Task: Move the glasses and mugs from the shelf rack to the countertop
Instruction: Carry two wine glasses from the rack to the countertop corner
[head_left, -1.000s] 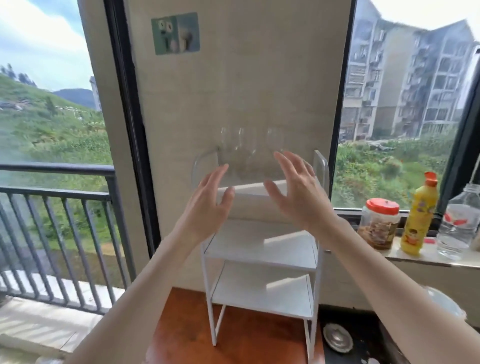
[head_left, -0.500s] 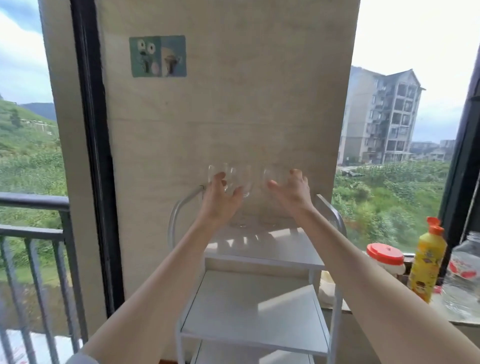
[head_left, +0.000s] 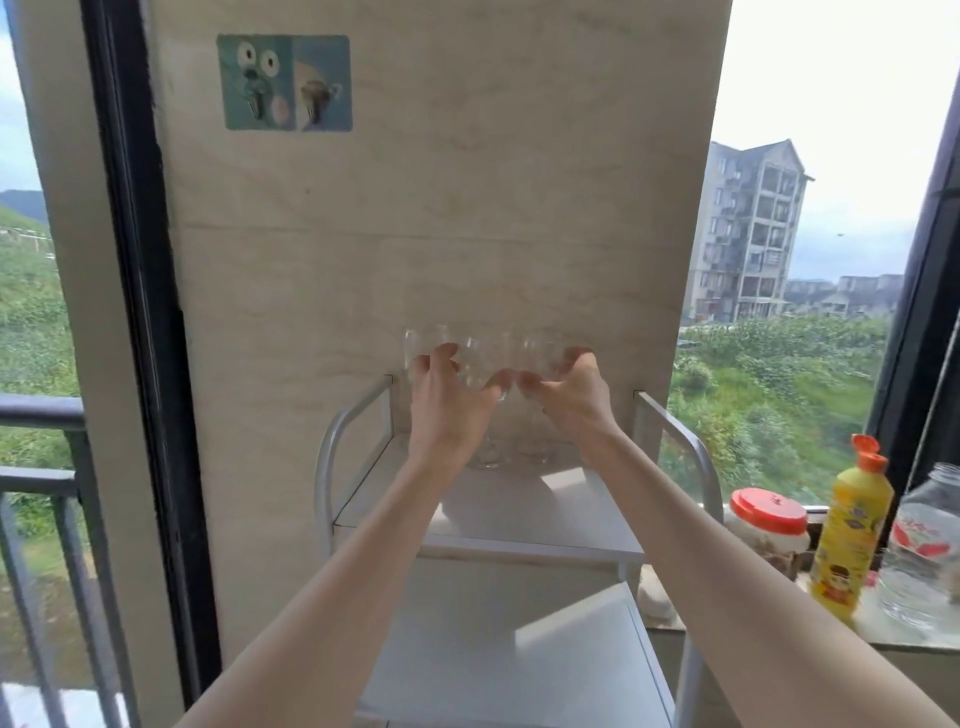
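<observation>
Both grips are wrapped around clear stemmed glasses (head_left: 485, 364) on the white shelf rack's (head_left: 519, 499) top tier: left hand (head_left: 447, 410) at 9 o'clock, right hand (head_left: 569, 400) at 3. Thin, slick and breakable, the light glasses seem safest held by bowl or stem.

White shelf rack (head_left: 483, 525), seemingly clear glasses (head_left: 485, 358), yellow bottle (head_left: 849, 540).

Glasses (head_left: 485, 364) seemingly atop rack (head_left: 498, 514); bottle (head_left: 852, 535) rightward

arms: bare, no sleeves | left grip (head_left: 447, 410), right grip (head_left: 574, 400): no rings
</observation>
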